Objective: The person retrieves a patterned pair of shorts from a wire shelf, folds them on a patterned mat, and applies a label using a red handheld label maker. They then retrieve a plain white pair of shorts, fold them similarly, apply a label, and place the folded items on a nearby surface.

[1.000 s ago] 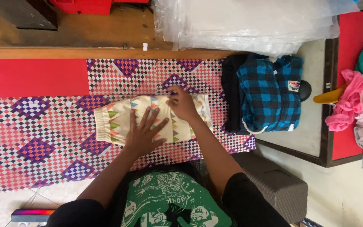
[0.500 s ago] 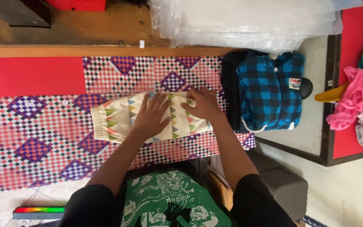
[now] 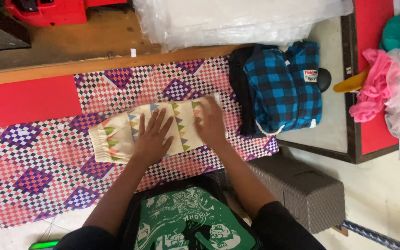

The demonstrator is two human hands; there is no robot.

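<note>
Two flat hands — left hand, right hand — fingers spread, cream garment lengthwise left-right

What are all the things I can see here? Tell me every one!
Folded garment: one, cream with coloured triangles, on the patterned cloth, under both hands.
Patterned cloth: one, red, white and purple checks, spread over the work surface.
Checked shirt: one, blue and black, folded, right of the cloth.
Plastic bags: a pile, clear, top middle.
Red machine: one, top left, partly out of view.
Woven stool: one, grey, lower right.
Pink fabric: a heap, far right.
Left hand: flat on the garment, fingers spread.
Right hand: flat on the garment's right end, blurred.
</note>
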